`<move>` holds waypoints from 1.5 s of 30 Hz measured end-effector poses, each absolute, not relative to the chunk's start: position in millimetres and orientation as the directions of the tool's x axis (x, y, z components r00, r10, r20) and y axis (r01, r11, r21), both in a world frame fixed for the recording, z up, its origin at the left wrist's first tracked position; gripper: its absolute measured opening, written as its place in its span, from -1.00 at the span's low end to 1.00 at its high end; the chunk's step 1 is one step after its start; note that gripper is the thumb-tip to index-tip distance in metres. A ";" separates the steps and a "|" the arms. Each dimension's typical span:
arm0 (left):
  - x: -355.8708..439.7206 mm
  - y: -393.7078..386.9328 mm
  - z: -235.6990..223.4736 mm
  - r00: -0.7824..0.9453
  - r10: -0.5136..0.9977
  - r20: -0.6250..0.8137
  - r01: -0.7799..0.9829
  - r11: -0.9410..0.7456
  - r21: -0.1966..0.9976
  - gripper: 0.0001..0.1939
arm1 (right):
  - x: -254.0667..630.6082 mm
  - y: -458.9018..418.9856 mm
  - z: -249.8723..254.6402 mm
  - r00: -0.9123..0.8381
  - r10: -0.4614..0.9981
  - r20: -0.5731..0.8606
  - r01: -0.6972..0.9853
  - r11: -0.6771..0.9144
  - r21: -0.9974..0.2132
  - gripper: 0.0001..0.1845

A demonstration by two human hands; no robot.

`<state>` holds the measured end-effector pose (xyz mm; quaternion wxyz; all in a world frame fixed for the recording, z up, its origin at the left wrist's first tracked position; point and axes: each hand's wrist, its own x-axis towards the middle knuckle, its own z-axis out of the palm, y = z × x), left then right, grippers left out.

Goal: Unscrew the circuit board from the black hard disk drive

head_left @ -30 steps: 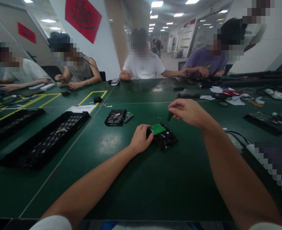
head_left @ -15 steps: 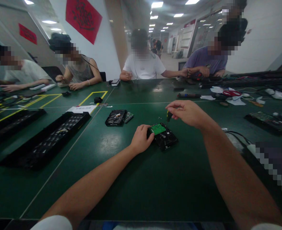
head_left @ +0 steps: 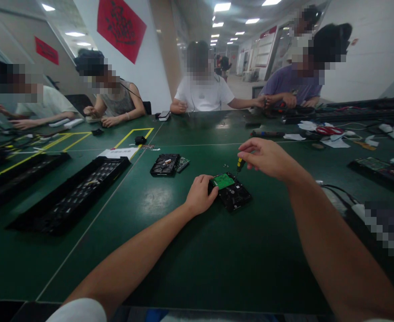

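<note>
A black hard drive [head_left: 234, 196] with a green circuit board [head_left: 223, 180] on top lies on the green table [head_left: 197, 259] in front of me. My left hand [head_left: 200, 195] grips the drive's left edge, fingers curled on it. Held just above the drive's far corner, my right hand [head_left: 267, 157] is closed around a small yellow-and-black screwdriver [head_left: 239, 164], whose tip points down at the board.
A second black hard drive [head_left: 165, 164] with a loose board beside it lies further left. Long black trays [head_left: 73, 194] stretch along the left. Several people sit around the table's far side. Cables and a device [head_left: 374, 170] lie at the right.
My right hand has lowered the screwdriver slightly toward the drive's far corner. The left hand keeps its hold on the drive.
</note>
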<state>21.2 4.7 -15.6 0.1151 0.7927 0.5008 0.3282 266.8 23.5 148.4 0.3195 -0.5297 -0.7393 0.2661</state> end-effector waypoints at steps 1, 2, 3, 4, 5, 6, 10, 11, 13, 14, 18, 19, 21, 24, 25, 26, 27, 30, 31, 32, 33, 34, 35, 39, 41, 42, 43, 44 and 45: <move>21.2 4.9 -16.0 0.283 0.869 0.407 0.717 -0.473 0.512 -0.63 | 266.0 23.6 147.9 -0.214 0.960 0.178 0.613 0.274 -0.741 -0.79; 21.0 5.1 -16.3 0.281 0.868 0.410 0.717 -0.474 0.511 -0.63 | 265.3 23.6 147.5 -0.197 0.966 0.170 0.617 0.256 -0.744 -0.80; 20.9 5.2 -16.5 0.283 0.867 0.410 0.716 -0.475 0.511 -0.63 | 264.8 23.5 147.4 -0.188 0.968 0.167 0.620 0.248 -0.744 -0.80; 20.7 5.2 -16.6 0.286 0.867 0.407 0.716 -0.476 0.511 -0.63 | 264.6 23.3 147.4 -0.187 0.968 0.169 0.621 0.250 -0.743 -0.80; 20.6 5.2 -16.4 0.287 0.868 0.404 0.716 -0.475 0.511 -0.62 | 264.4 22.9 147.7 -0.193 0.966 0.172 0.616 0.256 -0.745 -0.81; 20.5 5.0 -16.1 0.287 0.869 0.402 0.717 -0.473 0.512 -0.62 | 264.4 22.5 148.2 -0.204 0.963 0.176 0.607 0.265 -0.749 -0.83; 20.7 4.2 -14.9 0.289 0.867 0.406 0.715 -0.478 0.510 -0.63 | 264.1 22.2 149.6 -0.238 0.956 0.171 0.592 0.283 -0.755 -0.91; 20.9 4.2 -14.8 0.290 0.865 0.409 0.714 -0.480 0.509 -0.64 | 263.9 22.7 149.4 -0.238 0.956 0.169 0.596 0.281 -0.752 -0.90; 21.3 4.4 -14.9 0.290 0.863 0.413 0.713 -0.482 0.509 -0.65 | 263.8 23.9 148.5 -0.234 0.957 0.171 0.604 0.281 -0.746 -0.86; 21.4 4.7 -15.0 0.288 0.863 0.416 0.713 -0.483 0.509 -0.65 | 263.9 24.5 147.9 -0.233 0.957 0.175 0.607 0.283 -0.743 -0.85; 21.7 5.4 -15.3 0.289 0.862 0.417 0.711 -0.485 0.509 -0.65 | 266.4 25.3 146.7 -0.266 0.942 0.202 0.614 0.328 -0.718 -0.81; 21.6 5.4 -15.4 0.288 0.862 0.417 0.711 -0.484 0.510 -0.65 | 267.3 25.1 146.9 -0.277 0.938 0.207 0.617 0.339 -0.710 -0.81; 21.3 5.3 -15.6 0.291 0.862 0.416 0.711 -0.486 0.509 -0.65 | 268.6 24.6 147.4 -0.284 0.934 0.217 0.622 0.352 -0.699 -0.83; 20.9 5.2 -16.2 0.291 0.858 0.423 0.712 -0.490 0.504 -0.65 | 269.1 24.2 147.5 -0.255 0.940 0.226 0.633 0.339 -0.696 -0.81; 20.8 5.3 -16.4 0.291 0.858 0.424 0.711 -0.490 0.503 -0.64 | 268.9 24.1 147.3 -0.238 0.945 0.225 0.637 0.327 -0.698 -0.80; 20.8 5.4 -16.5 0.290 0.858 0.424 0.711 -0.489 0.504 -0.64 | 268.6 24.2 146.9 -0.223 0.950 0.220 0.640 0.313 -0.702 -0.80; 20.8 5.4 -16.5 0.289 0.859 0.423 0.711 -0.488 0.506 -0.64 | 268.1 24.2 146.5 -0.209 0.954 0.214 0.641 0.299 -0.707 -0.81; 20.8 5.5 -16.4 0.293 0.861 0.415 0.712 -0.487 0.506 -0.65 | 266.7 24.7 145.4 -0.196 0.960 0.200 0.626 0.280 -0.728 -0.88; 20.8 5.5 -16.4 0.293 0.862 0.413 0.712 -0.485 0.507 -0.65 | 266.3 25.1 145.1 -0.199 0.960 0.196 0.617 0.278 -0.736 -0.91; 20.7 5.4 -16.3 0.294 0.863 0.412 0.712 -0.485 0.507 -0.65 | 266.1 25.6 144.7 -0.203 0.960 0.193 0.607 0.278 -0.744 -0.91; 20.7 5.3 -16.2 0.293 0.863 0.412 0.713 -0.484 0.507 -0.65 | 266.0 26.2 144.3 -0.208 0.959 0.191 0.597 0.279 -0.752 -0.91; 20.7 5.1 -16.0 0.292 0.863 0.413 0.713 -0.484 0.507 -0.65 | 266.2 26.7 143.9 -0.217 0.957 0.191 0.587 0.285 -0.758 -0.90; 20.7 5.0 -15.9 0.291 0.862 0.415 0.714 -0.485 0.506 -0.65 | 266.5 27.2 143.5 -0.229 0.953 0.197 0.583 0.296 -0.757 -0.89; 20.9 4.7 -15.2 0.290 0.860 0.420 0.711 -0.487 0.507 -0.66 | 268.7 26.7 144.3 -0.284 0.929 0.236 0.629 0.366 -0.686 -0.82; 21.1 4.8 -14.9 0.289 0.861 0.417 0.711 -0.485 0.509 -0.66 | 269.5 25.3 146.0 -0.287 0.926 0.244 0.657 0.376 -0.653 -0.82; 21.2 4.8 -14.8 0.288 0.862 0.417 0.710 -0.485 0.510 -0.65 | 269.6 24.5 146.8 -0.281 0.928 0.244 0.662 0.372 -0.650 -0.82; 21.3 4.9 -14.7 0.289 0.862 0.416 0.710 -0.485 0.511 -0.65 | 269.5 23.7 147.6 -0.272 0.931 0.245 0.663 0.365 -0.653 -0.83; 21.4 4.9 -14.6 0.291 0.862 0.415 0.710 -0.485 0.510 -0.65 | 269.2 23.1 148.2 -0.261 0.934 0.244 0.663 0.357 -0.658 -0.83; 21.5 5.0 -14.6 0.292 0.862 0.414 0.710 -0.485 0.510 -0.65 | 268.6 22.6 148.6 -0.250 0.937 0.243 0.662 0.349 -0.663 -0.84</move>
